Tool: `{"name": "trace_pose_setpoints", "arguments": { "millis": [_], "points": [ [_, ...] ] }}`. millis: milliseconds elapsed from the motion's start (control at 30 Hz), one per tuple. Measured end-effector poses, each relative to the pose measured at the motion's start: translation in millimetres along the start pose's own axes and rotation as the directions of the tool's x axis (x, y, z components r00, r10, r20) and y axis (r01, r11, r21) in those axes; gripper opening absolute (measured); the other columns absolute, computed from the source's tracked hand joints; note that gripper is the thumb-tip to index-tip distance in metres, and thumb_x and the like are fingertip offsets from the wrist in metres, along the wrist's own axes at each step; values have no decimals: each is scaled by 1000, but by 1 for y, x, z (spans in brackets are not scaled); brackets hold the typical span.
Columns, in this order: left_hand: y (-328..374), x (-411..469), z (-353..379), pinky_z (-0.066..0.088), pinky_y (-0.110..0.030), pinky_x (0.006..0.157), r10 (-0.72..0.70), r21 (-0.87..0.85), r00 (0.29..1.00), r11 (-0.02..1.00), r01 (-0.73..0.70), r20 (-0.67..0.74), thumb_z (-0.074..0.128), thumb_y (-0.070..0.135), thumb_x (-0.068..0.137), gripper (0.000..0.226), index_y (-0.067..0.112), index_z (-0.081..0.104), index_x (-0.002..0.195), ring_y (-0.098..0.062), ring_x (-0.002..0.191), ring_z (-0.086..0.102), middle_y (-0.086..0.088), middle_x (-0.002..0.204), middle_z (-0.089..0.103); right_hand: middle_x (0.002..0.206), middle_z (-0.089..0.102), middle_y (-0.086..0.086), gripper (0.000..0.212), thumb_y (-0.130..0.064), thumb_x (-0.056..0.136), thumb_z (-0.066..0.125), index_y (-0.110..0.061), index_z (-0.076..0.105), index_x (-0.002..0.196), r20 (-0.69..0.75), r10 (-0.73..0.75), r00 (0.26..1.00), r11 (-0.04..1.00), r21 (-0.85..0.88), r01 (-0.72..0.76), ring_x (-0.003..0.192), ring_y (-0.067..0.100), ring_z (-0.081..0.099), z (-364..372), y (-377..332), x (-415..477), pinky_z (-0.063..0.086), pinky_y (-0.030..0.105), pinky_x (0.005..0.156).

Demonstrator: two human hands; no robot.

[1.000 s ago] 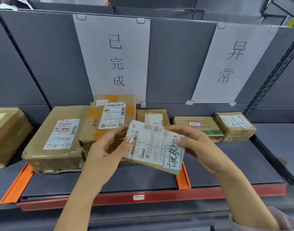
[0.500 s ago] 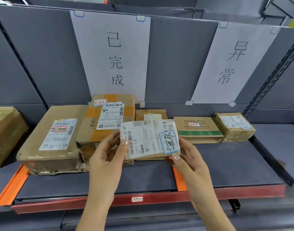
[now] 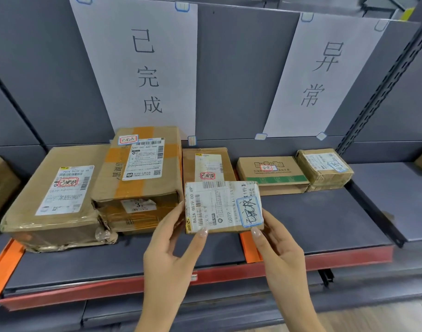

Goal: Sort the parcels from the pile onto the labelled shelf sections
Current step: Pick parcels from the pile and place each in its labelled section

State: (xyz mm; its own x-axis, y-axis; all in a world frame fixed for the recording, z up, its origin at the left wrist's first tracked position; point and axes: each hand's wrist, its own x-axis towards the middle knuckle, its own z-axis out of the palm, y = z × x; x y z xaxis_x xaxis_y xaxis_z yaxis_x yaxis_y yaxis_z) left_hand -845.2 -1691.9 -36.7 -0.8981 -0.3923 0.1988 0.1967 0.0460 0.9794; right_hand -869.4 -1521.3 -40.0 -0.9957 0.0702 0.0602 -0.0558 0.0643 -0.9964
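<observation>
Grey metal shelf unit [image 3: 325, 219] w/ dark back panels [image 3: 231, 75], red front edge [image 3: 349, 256], orange dividers [image 3: 4, 267], slotted upright [image 3: 382, 87] at rt, wood-look floor [image 3: 385, 317] below.

Brown parcel [image 3: 223, 232] between left hand [image 3: 167, 257] and right hand [image 3: 279, 255]: white label [image 3: 212, 207], blue-framed sticker [image 3: 249, 212]. Left of left hand, brown box [image 3: 138, 164] with orange tape bands [image 3: 132, 188]. Beyond right hand, brown carton [image 3: 272, 164] with green stripe [image 3: 277, 179]. Beneath right hand, orange divider [image 3: 247, 250]

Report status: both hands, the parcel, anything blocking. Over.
Left hand, right hand: both pinching small parcel at near corners. Parcel label-up, below 已完成 sign. Orange divider under its right end; orange-taped box close on left.
</observation>
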Motion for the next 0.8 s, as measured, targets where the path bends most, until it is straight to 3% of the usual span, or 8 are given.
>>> {"name": "trace_pose_setpoints", "arguments": {
  "millis": [200,333,500,633,800],
  "points": [
    [-29,-18,-2,44,-7,91,-69,67,996,996,65,53,69,26,77,59,33,52,133,10,116,55,33,122,60,118,65,-33,46,-14,95,61,-45,54,128,21,57,998,994,-100,-55,115,-12,57,-4,24,-8,45,7,96],
    [-53,-19,-11,46,-4,81,-137,114,988,985,128,74,67,27,79,59,37,50,134,10,114,57,30,124,61,112,65,-34,43,-19,96,62,-50,52,125,46,143,989,975,-176,-133,108,-17,56,0,41,-8,43,0,83],
    [-83,-12,-18,44,-6,93,-164,271,979,954,126,123,64,33,81,60,33,47,138,14,112,56,26,126,58,106,57,-40,41,-20,97,60,-48,48,125,66,211,975,942,-279,-185,96,-26,54,6,62,-2,40,-4,77],
    [-105,-9,-19,42,-7,96,-182,389,975,913,119,127,65,24,89,56,32,45,141,21,111,51,19,131,57,114,59,-32,44,-23,98,61,-36,50,138,88,211,973,910,-382,-163,97,-17,57,8,75,4,42,-2,77],
    [-113,-6,-16,47,-22,101,-180,423,978,898,119,107,65,29,87,57,41,41,138,12,115,53,15,132,58,120,54,-28,45,-23,100,57,-31,47,143,100,193,976,870,-478,-123,108,-2,53,11,85,14,38,-5,75]
  ]
}}
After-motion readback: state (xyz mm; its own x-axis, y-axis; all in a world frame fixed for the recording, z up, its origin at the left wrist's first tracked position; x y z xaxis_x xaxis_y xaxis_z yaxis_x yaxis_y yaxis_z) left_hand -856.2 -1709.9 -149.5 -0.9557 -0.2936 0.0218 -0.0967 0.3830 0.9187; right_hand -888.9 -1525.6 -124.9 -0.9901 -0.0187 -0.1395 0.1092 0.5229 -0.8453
